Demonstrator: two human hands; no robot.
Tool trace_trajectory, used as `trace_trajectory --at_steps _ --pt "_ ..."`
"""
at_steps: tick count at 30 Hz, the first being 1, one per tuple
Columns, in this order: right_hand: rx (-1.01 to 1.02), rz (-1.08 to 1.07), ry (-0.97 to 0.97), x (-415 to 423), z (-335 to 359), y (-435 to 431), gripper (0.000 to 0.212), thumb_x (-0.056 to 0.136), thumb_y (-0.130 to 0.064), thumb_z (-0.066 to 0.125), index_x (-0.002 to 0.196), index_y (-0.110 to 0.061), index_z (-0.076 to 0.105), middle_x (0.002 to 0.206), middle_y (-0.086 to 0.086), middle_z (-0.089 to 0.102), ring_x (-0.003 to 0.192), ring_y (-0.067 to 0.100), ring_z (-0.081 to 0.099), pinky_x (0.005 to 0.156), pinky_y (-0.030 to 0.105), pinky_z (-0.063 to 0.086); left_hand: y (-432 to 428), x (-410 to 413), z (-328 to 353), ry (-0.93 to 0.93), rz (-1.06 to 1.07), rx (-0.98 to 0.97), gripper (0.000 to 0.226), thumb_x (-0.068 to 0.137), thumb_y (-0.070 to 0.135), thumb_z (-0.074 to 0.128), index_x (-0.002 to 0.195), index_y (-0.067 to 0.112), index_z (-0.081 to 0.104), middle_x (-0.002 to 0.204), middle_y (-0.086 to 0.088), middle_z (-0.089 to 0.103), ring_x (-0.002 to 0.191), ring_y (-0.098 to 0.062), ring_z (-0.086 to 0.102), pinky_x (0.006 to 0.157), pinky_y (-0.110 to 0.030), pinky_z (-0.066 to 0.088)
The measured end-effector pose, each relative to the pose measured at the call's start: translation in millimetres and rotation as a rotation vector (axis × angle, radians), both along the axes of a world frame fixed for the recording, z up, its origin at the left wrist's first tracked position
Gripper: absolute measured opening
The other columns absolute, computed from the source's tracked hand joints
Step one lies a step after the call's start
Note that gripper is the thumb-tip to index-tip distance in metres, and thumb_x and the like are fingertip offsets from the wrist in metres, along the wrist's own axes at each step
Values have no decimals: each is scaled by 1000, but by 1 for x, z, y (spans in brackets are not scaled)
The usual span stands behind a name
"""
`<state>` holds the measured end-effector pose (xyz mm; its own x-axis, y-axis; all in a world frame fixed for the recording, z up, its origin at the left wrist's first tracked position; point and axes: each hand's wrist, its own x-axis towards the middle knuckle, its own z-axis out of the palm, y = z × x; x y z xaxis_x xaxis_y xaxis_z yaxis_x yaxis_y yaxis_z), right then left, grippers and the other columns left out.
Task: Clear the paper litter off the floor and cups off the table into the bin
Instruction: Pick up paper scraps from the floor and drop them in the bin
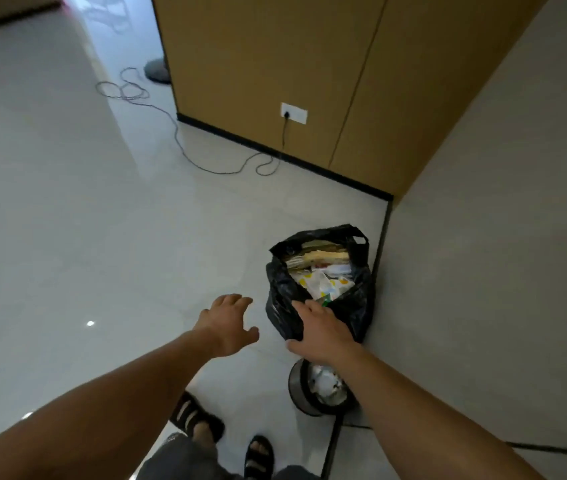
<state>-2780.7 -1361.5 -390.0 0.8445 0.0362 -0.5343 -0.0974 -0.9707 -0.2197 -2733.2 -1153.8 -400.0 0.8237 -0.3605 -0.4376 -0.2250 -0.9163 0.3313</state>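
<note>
Far left: glossy tiled floor (pixel 67 220), no loose paper on the stretch in view. Further in: grey cable (pixel 185 154) looped over the tiles toward a wall socket (pixel 294 113) in the wood panelling. Left of centre: left hand (pixel 228 323) above the floor, fingers spread and nearly straight, holding nothing. Just to its right: right hand (pixel 320 332) laid on the near rim of the black bag (pixel 358 310), fingers over the plastic; grip or mere touch not discernible. Bag upright near the floor's right edge, close to the wall, mouth open, packed with paper litter (pixel 320 278). Below the right wrist: small round bin (pixel 297 386) on the floor just beside the bag, crumpled white paper (pixel 325 381) inside. Table and cups outside the view. Probable stage: floor litter largely gathered into bag and bin; cups presumably outstanding, not verifiable from here.
</note>
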Motion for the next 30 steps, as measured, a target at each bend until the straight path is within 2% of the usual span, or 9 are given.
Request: trace_trajectory --at_steps 7,13,21,30 --pt "-52 408 -74 9 33 140 86 88 -58 53 156 -29 8 162 3 9 145 27 16 114 45 25 141 -66 32 -98 371 -14 75 85 58 49 149 25 26 156 -1 24 145 -23 15 112 -47 27" --pt "-73 720 -139 -26 49 310 85 87 -58 54 155 -30 11 162 3 11 145 27 17 113 47 25 291 -176 40 -120 717 2 73 86 57 49 148 25 28 156 -1 24 144 -21 17 112 -47 25" --pt "52 1080 -121 -164 47 569 86 85 -58 58 154 -30 15 161 1 15 145 25 21 113 44 28 498 -386 47 -102 1134 76 73 87 56 49 149 24 27 157 -2 21 145 -22 14 114 -47 22" --pt "126 1563 -138 -327 51 791 84 86 -58 59 154 -33 16 162 1 16 145 25 21 114 44 30 634 -577 48 -71 1589 112 72 88 57 48 149 25 27 158 -2 20 145 -22 15 114 -46 22"
